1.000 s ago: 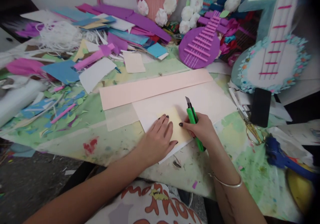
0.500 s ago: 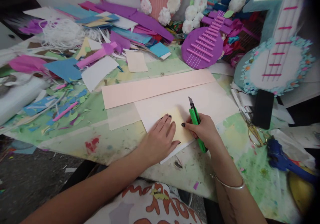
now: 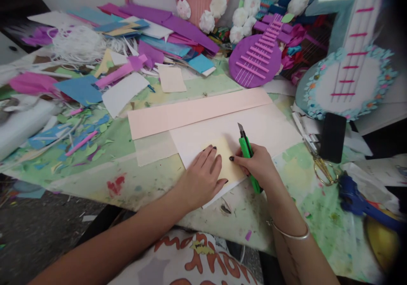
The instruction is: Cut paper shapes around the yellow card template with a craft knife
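While the left hand [image 3: 203, 179] lies flat and spread, palm down, on a small pale-yellow paper square [image 3: 226, 160], the right hand [image 3: 259, 166] is clenched around a bright green plastic utility knife [image 3: 248, 157] whose short metal blade points away from the person, along the square's right edge. That square rests on a larger smooth white sheet of paper [image 3: 254, 128] near the front edge of the table [image 3: 152, 183], whose surface is mottled green and yellow with paint stains and a red smear. Just behind the white sheet lies a long matte strip of pale pink card [image 3: 190, 111], touching or overlapping it. A thin silver bangle [image 3: 288, 233] circles the right wrist. To the right, near the sheet's corner, are gold-handled scissors [image 3: 324, 170], a black rectangular block [image 3: 332, 137] and a blue glue gun [image 3: 359, 200]. Farther back stand a round purple paper guitar shape [image 3: 254, 60] ribbed with pink strips and a white guitar shape trimmed in teal [image 3: 346, 81]. Loose scraps of blue, pink and purple paper [image 3: 95, 81] and a tangle of white string [image 3: 76, 43] crowd the left side, well apart from the hands.
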Tool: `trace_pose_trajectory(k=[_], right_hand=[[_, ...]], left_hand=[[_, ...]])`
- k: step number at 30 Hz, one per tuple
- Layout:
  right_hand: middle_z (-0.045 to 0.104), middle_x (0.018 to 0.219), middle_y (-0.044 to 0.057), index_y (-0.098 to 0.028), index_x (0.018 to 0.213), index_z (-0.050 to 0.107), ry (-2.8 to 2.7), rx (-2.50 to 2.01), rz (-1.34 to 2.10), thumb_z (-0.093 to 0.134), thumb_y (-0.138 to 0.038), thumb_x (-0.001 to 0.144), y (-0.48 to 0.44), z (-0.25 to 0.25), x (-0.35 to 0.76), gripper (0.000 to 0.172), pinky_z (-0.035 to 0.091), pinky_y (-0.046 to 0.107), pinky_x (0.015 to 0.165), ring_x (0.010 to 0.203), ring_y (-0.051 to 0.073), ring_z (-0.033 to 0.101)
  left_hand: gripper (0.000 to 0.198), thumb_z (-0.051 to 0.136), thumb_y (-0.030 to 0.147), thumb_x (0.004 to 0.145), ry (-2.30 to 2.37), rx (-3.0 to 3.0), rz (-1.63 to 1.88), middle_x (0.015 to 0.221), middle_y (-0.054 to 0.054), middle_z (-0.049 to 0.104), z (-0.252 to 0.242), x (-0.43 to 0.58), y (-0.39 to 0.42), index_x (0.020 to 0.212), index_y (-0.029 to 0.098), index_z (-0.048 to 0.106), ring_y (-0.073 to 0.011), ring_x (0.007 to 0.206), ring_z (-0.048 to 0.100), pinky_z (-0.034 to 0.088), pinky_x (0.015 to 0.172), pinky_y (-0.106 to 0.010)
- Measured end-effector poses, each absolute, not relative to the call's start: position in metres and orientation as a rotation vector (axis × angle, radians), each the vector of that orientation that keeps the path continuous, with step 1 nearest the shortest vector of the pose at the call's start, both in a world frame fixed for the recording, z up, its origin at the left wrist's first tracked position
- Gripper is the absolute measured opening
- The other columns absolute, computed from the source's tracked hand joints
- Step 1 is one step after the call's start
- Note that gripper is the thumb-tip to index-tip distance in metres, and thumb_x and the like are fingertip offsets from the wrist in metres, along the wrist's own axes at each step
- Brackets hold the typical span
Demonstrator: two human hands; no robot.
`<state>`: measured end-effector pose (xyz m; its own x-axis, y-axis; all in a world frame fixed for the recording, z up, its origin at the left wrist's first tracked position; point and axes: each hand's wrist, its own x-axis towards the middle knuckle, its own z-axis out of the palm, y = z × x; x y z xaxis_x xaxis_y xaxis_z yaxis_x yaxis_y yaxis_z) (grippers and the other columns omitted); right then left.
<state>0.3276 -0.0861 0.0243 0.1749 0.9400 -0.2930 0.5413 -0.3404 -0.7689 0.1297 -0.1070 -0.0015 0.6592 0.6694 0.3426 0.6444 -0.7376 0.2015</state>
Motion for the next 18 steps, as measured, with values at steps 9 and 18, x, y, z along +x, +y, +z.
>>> trace_pose_trajectory(k=[9, 18], right_hand=[[0.048, 0.046, -0.007, -0.018, 0.078, 0.058, -1.194, -1.711, 1.396, 0.071, -0.041, 0.070, -0.086, 0.043, 0.333, 0.028, 0.036, 0.023, 0.041, 0.038, 0.009, 0.043], [0.060, 0.074, -0.001, -0.019, 0.105, 0.056, -0.675, -1.334, 1.310, 0.060, -0.039, 0.083, -0.084, 0.060, 0.362, 0.029, 0.048, 0.023, 0.055, 0.055, 0.010, 0.055]], left_hand=[[0.044, 0.048, 0.037, 0.094, 1.093, 2.809, 0.401, 0.144, -0.026, 0.043, 0.012, 0.128, -0.102, 0.123, 0.005, 0.054, -0.0387, 0.132, 0.041, 0.040, 0.103, -0.048], [0.054, 0.048, 0.040, 0.092, 0.978, 2.932, 0.287, 0.135, -0.021, 0.052, 0.025, 0.129, -0.086, 0.138, 0.011, 0.047, -0.0362, 0.112, 0.050, 0.042, 0.088, -0.049]])
